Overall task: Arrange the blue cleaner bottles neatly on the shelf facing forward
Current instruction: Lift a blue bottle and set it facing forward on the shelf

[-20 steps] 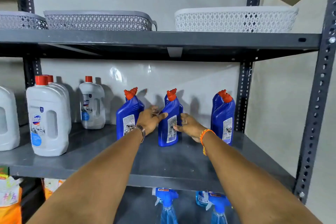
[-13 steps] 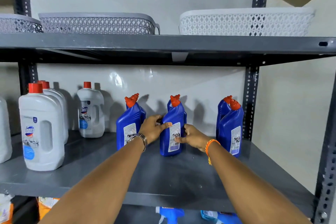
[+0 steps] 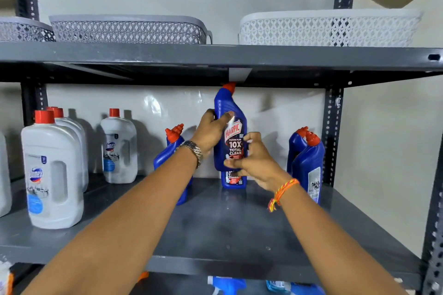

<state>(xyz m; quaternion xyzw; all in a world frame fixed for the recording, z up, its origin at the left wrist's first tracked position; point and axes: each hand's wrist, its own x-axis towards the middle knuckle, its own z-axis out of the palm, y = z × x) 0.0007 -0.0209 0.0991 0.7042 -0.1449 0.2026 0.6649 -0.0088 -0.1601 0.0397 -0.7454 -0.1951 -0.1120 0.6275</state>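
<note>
Both my hands hold one blue cleaner bottle (image 3: pixel 229 105) lifted off the grey shelf (image 3: pixel 239 227), its red cap close under the upper shelf and its front label turned to me. My left hand (image 3: pixel 211 132) grips its upper body; my right hand (image 3: pixel 255 160) holds its lower right side. Directly behind and below it, a second blue bottle (image 3: pixel 233 181) stands on the shelf. Another blue bottle (image 3: pixel 171 148) stands to the left, partly hidden by my left forearm. At the right, two blue bottles (image 3: pixel 308 165) stand one behind the other, back labels outward.
White red-capped bottles (image 3: pixel 51 175) stand on the left of the same shelf. Grey baskets (image 3: pixel 129 29) and a white basket (image 3: pixel 328 27) sit on the upper shelf (image 3: pixel 215 55). Blue spray bottles (image 3: pixel 227 285) show below. A slotted upright (image 3: pixel 332 132) closes the right rear.
The middle front blue bottle has been lifted off the shelf and turned so its front label faces me. Both hands rose with it; the bottle behind it is now exposed.
</note>
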